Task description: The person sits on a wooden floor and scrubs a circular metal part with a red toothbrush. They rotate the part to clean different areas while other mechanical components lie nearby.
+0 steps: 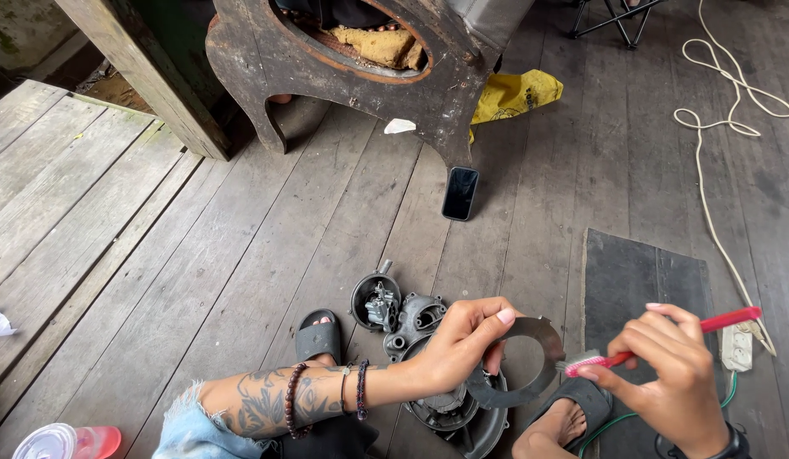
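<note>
My left hand (pixel 459 342) grips a thin grey metal ring plate (pixel 539 384) by its upper left edge, holding it above my feet. In my right hand (pixel 679 378) is a red-handled toothbrush (pixel 724 321), its bristle head touching the ring's right edge. Beneath the ring lie grey engine parts (pixel 411 321) on the wooden floor, including a round cover with a small carburettor-like piece (pixel 378 302). My tattooed left forearm wears bead bracelets.
A black phone (pixel 460 193) lies on the planks ahead. A worn wooden stool frame (pixel 343 76) and a yellow bag (pixel 518 93) sit beyond it. A white cord (pixel 726 119) runs to a power strip (pixel 738 347) on the right. Dark mat (pixel 641 280) under my right foot.
</note>
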